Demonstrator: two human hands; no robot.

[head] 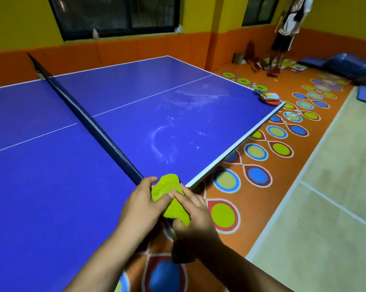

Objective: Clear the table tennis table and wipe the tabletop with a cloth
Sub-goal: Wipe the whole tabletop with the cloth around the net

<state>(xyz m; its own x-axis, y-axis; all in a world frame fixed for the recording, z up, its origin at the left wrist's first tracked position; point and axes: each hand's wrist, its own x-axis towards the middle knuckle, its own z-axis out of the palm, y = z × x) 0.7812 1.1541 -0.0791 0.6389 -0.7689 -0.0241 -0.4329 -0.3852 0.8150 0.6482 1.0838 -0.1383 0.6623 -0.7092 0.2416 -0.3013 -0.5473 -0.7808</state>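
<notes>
Both hands are holding the cloth (170,197) at the near edge of the table (51,197), beside the net (89,121). The left hand (139,205) is pinching one side of it and the right hand (193,216) is gripping the bunched lower part. The cloth is crumpled, so it may only be smearing the white marks (167,142) instead of lifting them. The paddles (269,97) are lying at the far corner, so clearing seems not finished; a wide wipe may be pushing them off. The net is blocking a straight pass across both halves. Another person (287,32) is standing well apart
</notes>
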